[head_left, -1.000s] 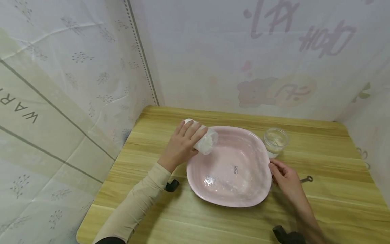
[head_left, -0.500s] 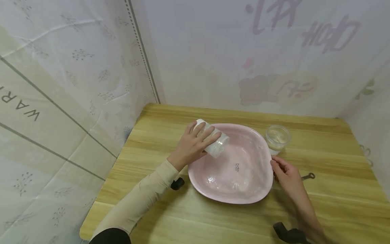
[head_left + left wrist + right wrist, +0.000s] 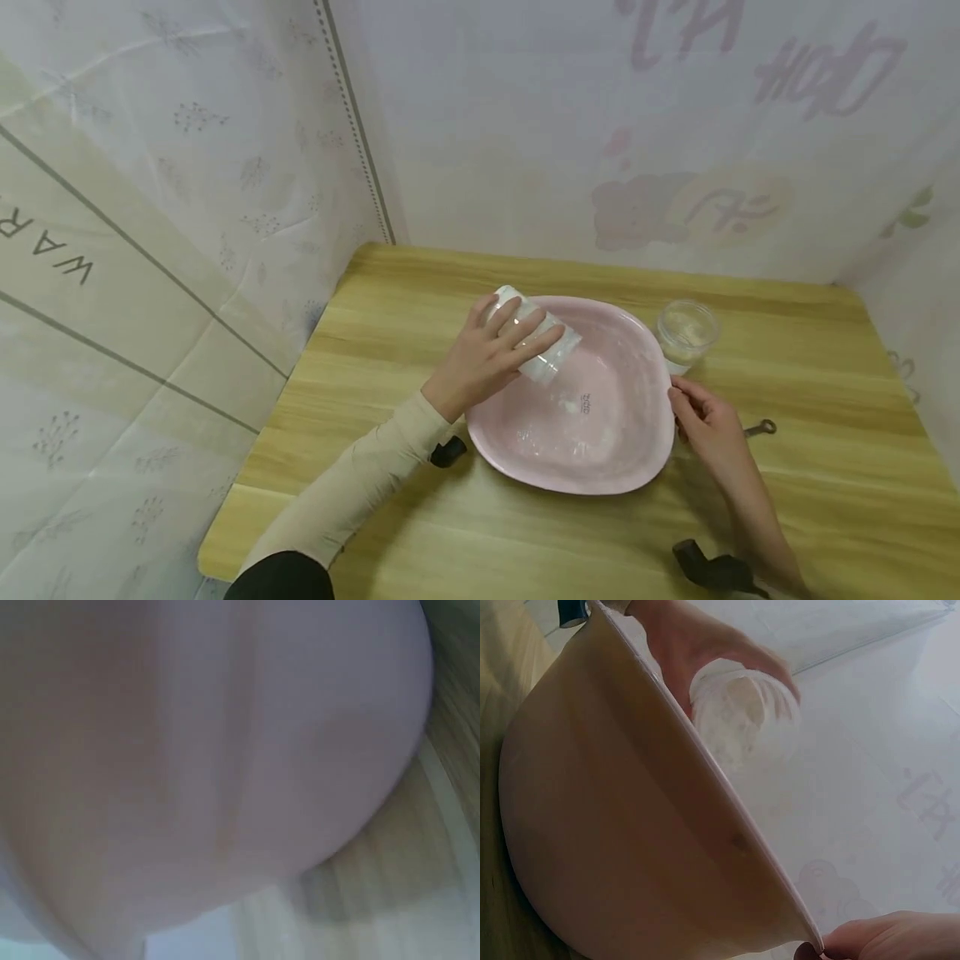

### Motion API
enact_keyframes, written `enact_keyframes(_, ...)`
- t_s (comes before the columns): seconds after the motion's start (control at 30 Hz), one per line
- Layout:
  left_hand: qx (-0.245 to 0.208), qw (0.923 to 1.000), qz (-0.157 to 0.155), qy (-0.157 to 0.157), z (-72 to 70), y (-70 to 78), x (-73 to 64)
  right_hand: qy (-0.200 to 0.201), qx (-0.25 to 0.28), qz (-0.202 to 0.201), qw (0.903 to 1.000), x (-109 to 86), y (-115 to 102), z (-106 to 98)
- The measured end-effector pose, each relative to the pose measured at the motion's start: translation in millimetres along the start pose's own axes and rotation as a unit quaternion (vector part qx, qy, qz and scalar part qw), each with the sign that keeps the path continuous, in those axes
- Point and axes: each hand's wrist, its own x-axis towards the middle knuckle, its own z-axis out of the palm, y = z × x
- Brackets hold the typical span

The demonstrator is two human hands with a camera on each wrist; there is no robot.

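Wooden table (image 3: pixel 390 333) below, the splayed left hand (image 3: pixel 482 358) grips a tilted jar (image 3: pixel 553 357), right hand (image 3: pixel 711 423) pinching the basin's rim (image 3: pixel 573 488).

Gloss, grain and cloth

Pink oval plastic basin (image 3: pixel 637 454), smooth and glossy; translucent cylindrical plastic-looking jar (image 3: pixel 553 357), shiny; yellow-brown wood-grain tabletop (image 3: pixel 480 542), smooth; grey ring-ended metal tool (image 3: pixel 754 429); matt beige cloth sleeve (image 3: pixel 352 492); pale printed cloth-like backdrop (image 3: pixel 487 125), creased.
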Motion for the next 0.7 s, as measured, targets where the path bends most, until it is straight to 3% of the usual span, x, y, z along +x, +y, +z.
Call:
enact_keyframes(0.23,0.0,0.9997,0.011,0.022,-2.0,1.9,1.0,0.004,0.002,-0.008,1.0,-3.2,-0.3,1.1)
enact_keyframes(0.43,-0.003,0.9999,-0.011,0.006,-3.3,2.9,2.8,0.005,0.003,-0.005,1.0,-3.6,-0.9,2.0)
enact_keyframes(0.7,-0.028,0.999,-0.034,0.011,0.1,2.4,-1.6,0.017,0.008,-0.007,0.9998,-2.3,-1.0,5.3)
